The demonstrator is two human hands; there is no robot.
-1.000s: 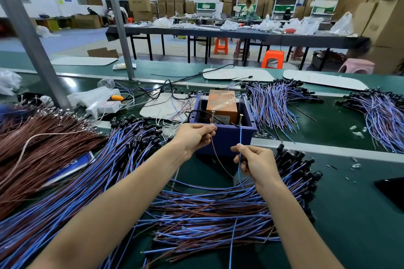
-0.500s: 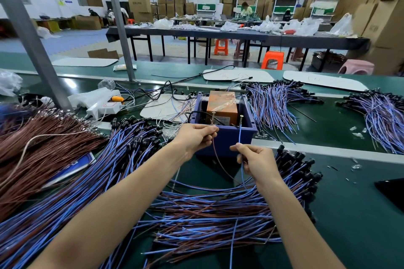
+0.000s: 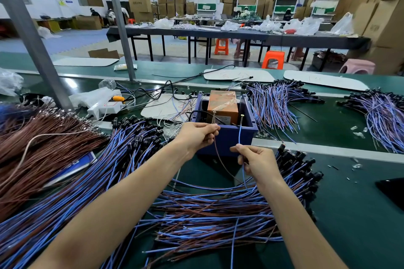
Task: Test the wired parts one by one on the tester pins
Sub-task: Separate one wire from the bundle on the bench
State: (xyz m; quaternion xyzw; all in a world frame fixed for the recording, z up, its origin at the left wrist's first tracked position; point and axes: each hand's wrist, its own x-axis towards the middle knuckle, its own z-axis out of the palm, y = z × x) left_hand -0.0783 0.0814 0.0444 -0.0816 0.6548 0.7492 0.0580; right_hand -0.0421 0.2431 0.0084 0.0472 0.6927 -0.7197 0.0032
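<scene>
A brown wire (image 3: 220, 157) is pinched in the left hand (image 3: 197, 136), its tip raised to the left pin (image 3: 213, 116) of the blue box (image 3: 227, 137). A blue wire (image 3: 239, 135) is pinched in the right hand (image 3: 255, 162), its tip raised to the right pin (image 3: 241, 119). Both wires are seen to run down toward the pile (image 3: 214, 212) on the green belt (image 3: 354, 214). An orange block (image 3: 223, 105) is seated inside the box. Further bundles (image 3: 273, 104) are laid behind it.
</scene>
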